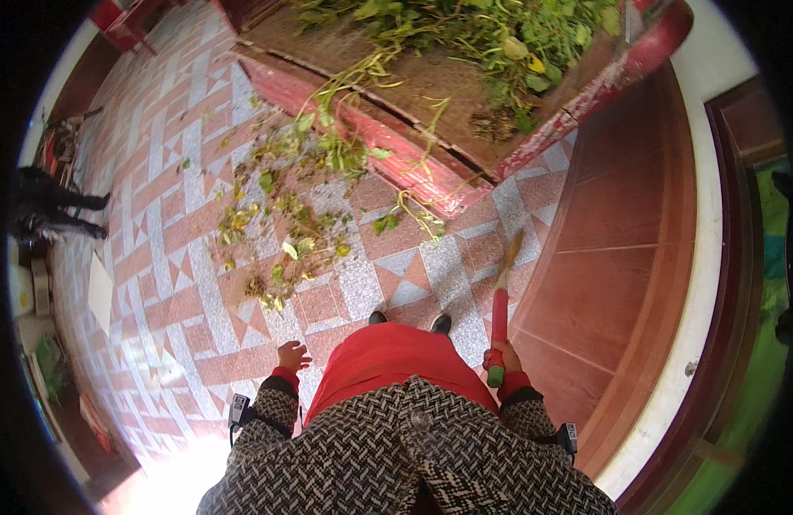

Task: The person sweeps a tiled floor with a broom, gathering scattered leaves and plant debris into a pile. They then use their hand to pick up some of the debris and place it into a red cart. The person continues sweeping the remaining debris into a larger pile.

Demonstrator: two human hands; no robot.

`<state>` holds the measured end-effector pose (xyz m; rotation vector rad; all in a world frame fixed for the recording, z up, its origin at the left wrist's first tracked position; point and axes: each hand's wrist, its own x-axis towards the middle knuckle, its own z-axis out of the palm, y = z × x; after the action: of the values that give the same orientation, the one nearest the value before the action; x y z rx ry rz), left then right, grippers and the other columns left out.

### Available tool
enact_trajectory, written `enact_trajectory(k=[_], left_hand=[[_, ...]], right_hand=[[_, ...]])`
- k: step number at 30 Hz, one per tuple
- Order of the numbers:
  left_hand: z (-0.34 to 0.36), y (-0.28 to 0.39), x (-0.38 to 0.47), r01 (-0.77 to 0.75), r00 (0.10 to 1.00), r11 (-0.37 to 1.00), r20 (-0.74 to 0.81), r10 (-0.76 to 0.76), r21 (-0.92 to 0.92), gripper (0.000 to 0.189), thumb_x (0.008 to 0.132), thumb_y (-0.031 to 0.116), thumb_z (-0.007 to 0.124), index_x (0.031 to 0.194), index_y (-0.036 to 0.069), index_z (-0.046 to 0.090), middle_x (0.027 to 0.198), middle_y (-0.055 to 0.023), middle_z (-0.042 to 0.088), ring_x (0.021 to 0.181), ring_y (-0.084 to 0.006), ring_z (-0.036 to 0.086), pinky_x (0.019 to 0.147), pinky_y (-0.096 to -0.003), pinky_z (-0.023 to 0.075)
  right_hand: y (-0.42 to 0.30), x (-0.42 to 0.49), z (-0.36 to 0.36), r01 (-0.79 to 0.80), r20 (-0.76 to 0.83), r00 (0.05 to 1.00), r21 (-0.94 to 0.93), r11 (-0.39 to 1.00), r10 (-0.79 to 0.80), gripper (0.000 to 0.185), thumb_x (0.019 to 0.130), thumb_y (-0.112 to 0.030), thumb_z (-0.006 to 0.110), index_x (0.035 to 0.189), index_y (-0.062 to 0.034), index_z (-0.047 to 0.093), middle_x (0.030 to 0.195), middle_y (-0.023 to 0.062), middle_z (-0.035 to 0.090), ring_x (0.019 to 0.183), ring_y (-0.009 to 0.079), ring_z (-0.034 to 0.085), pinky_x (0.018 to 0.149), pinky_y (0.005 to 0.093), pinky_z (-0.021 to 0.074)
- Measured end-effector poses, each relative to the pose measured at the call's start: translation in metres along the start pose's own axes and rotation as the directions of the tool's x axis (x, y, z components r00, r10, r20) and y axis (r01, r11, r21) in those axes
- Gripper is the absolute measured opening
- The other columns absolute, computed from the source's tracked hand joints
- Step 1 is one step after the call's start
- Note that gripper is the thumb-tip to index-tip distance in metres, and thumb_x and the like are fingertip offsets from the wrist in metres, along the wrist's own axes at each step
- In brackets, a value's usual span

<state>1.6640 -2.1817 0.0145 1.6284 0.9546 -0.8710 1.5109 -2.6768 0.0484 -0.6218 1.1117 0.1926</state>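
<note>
My right hand (pixel 507 358) is closed around the red and green handle of a broom (pixel 499 315), whose straw-coloured end points away from me over the tiles beside the brown tiled wall base. My left hand (pixel 294 356) hangs at my side with its fingers slightly curled and apart, holding nothing. Ahead of my shoes, loose leaves and stems (pixel 293 219) lie scattered over the patterned tile floor (pixel 345 277). Some longer stems (pixel 345 138) hang over the edge of a worn red wooden platform (pixel 403 154). A heap of green vines (pixel 499 45) lies on top of it.
A brown tiled wall base (pixel 615 270) runs close along my right. At the far left stands a black animal (pixel 55 203), partly cut off, with a flat pale piece (pixel 101 293) on the floor near it. Red wooden furniture (pixel 129 26) is at the upper left.
</note>
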Motion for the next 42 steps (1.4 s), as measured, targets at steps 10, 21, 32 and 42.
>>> enact_trajectory(k=[10, 21, 32, 42], left_hand=[[0.025, -0.074, -0.008, -0.115, 0.99, 0.993, 0.08, 0.116, -0.012, 0.039, 0.072, 0.007, 0.056, 0.108, -0.002, 0.045, 0.075, -0.0156, 0.057, 0.05, -0.0233, 0.058, 0.039, -0.0322, 0.046], [0.071, -0.123, -0.061, -0.052, 0.99, 0.993, 0.124, 0.065, -0.107, 0.036, 0.072, 0.006, 0.055, 0.106, -0.002, 0.046, 0.076, -0.0165, 0.057, 0.056, -0.0266, 0.06, 0.04, -0.0341, 0.0478], [0.1, -0.099, -0.104, 0.024, 0.897, 0.91, 0.411, 0.163, -0.414, 0.025, 0.079, 0.018, 0.055, 0.098, 0.004, 0.046, 0.087, -0.0153, 0.057, 0.068, -0.0252, 0.058, 0.055, -0.0338, 0.0488], [0.187, -0.027, -0.159, 0.266, 0.64, 0.769, 0.703, 0.31, -0.581, 0.039, 0.078, 0.036, 0.053, 0.101, 0.005, 0.047, 0.092, -0.0127, 0.056, 0.083, -0.0262, 0.054, 0.072, -0.0371, 0.0461]], right_hand=[[0.051, -0.02, 0.008, -0.217, 0.205, 0.91, -0.508, 0.834, 0.361, 0.032, 0.075, -0.01, 0.052, 0.103, -0.0095, 0.037, 0.063, 0.007, 0.047, 0.045, 0.0169, 0.047, 0.038, 0.0299, 0.0413], [0.041, -0.084, -0.035, 0.18, 0.262, 0.96, -0.844, 0.505, 0.097, 0.071, 0.066, -0.005, 0.062, 0.128, -0.0114, 0.027, 0.078, 0.0122, 0.056, 0.054, 0.0191, 0.055, 0.045, 0.0314, 0.0465], [0.012, -0.107, -0.013, 0.259, 0.295, 0.94, -0.944, 0.204, 0.171, 0.069, 0.063, -0.009, 0.064, 0.124, -0.0053, 0.033, 0.091, 0.0115, 0.056, 0.076, 0.0189, 0.055, 0.064, 0.0294, 0.0459], [0.072, -0.08, 0.143, 0.865, 0.878, 0.47, -0.478, 0.152, 0.088, 0.069, 0.068, -0.017, 0.06, 0.127, -0.0047, 0.026, 0.102, 0.0116, 0.048, 0.092, 0.0204, 0.048, 0.077, 0.0299, 0.0406]])
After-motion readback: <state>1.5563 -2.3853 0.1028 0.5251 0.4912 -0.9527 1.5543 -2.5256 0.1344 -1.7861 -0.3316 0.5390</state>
